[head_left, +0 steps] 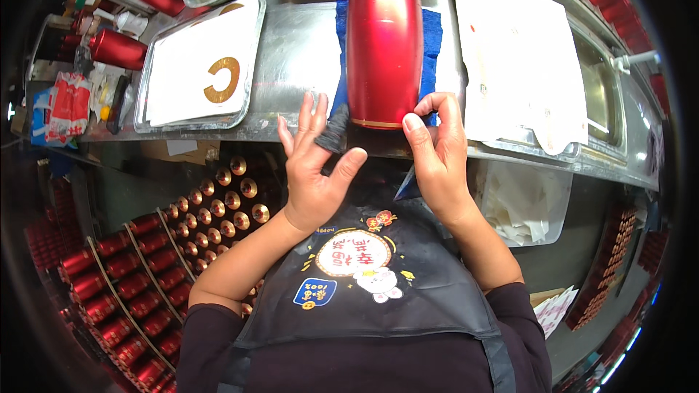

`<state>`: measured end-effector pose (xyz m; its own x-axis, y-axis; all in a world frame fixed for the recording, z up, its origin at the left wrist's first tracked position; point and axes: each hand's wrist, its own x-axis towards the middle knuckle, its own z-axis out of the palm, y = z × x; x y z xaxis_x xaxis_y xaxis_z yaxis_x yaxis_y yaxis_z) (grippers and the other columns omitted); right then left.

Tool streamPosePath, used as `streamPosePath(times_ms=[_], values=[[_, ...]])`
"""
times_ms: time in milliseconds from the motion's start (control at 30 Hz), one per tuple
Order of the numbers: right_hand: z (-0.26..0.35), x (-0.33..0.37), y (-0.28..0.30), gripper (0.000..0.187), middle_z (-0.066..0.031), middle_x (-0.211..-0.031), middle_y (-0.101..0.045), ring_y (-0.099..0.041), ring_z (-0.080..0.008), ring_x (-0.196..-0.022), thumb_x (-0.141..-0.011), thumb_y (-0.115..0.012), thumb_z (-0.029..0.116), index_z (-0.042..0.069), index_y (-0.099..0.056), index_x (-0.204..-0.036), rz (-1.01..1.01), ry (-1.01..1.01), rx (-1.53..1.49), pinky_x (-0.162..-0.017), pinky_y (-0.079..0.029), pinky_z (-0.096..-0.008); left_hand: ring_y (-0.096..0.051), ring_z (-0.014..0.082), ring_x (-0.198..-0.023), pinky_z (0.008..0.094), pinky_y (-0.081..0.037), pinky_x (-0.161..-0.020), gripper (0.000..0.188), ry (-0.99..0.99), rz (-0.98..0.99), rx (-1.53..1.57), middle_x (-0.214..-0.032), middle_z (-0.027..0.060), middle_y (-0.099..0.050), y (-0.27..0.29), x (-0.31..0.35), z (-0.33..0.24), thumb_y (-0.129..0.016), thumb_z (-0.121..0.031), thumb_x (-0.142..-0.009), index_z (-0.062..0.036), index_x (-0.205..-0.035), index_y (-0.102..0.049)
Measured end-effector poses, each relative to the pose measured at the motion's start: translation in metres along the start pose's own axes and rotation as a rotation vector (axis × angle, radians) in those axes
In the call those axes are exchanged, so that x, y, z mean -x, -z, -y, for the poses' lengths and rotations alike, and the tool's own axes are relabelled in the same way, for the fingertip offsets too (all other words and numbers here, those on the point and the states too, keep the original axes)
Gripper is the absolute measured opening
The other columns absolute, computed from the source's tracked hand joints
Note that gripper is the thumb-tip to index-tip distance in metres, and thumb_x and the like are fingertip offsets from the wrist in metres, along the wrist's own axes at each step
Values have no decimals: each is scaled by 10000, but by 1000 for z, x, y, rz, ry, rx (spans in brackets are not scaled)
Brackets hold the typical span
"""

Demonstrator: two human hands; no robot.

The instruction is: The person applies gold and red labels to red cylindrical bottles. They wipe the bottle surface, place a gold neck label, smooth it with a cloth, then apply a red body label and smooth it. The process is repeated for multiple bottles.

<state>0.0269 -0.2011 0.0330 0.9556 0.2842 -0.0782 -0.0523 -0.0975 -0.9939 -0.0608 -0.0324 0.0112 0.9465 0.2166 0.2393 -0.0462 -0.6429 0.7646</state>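
Head view: a glossy red, gently bulging bottle (384,51) lies on its side, neck pointing away, on a blue cloth (431,33) over a metal tabletop (291,44), just ahead of and between two bare hands. The right grip (442,156) is curled narrow at the bottle's near right corner; whether it has closed on it, I cannot tell. The left grip (313,171) is spread wide beside the near left corner. The bottle looks stiff, slick and easily scratched; cupping both flanks seems surest. Its weight is unclear.
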Motion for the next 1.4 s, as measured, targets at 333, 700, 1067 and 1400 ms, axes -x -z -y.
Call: streamPosePath(times_ms=[333, 700, 1067, 1400], values=[[2, -2, -8, 446, -104, -911, -489, -510, -229, -783, -828, -805, 228, 14, -450, -992, -80, 80, 298, -714, -463, -355, -246, 424, -1511, 667, 36, -1155, 365, -86, -35, -34, -1569, 242, -389, -15, 9, 2, -679, -290, -943, 9, -1147, -722], [-10, -3, 0, 283, -81, -971, -477, -498, -150, -812, -900, -692, 98, -1, -460, -1029, -18, 118, 94, -734, -453, -294, -317, 496, -1456, 739, -22, -1117, 315, -271, -102, -171, -1512, 289, -443, -14, 2, -6, -739, -277, -865, 34, -815, -726], [-18, -3, 9, 180, -60, -1003, -514, -512, -103, -757, -952, -569, 55, 7, -505, -1113, -9, 250, 54, -702, -452, -266, -482, 488, -1342, 726, -172, -1112, 312, -497, 3, -402, -1464, 285, -496, 8, -25, -20, -780, -228, -783, -68, -1050, -757], [-17, 10, 26, 204, -14, -984, -576, -528, -38, -767, -954, -488, -39, 7, -576, -1131, -33, 129, -97, -693, -441, -201, -388, 467, -1425, 750, -99, -1134, 210, -541, 109, -494, -1505, 201, -489, -6, -43, -43, -815, -218, -661, -96, -821, -755]])
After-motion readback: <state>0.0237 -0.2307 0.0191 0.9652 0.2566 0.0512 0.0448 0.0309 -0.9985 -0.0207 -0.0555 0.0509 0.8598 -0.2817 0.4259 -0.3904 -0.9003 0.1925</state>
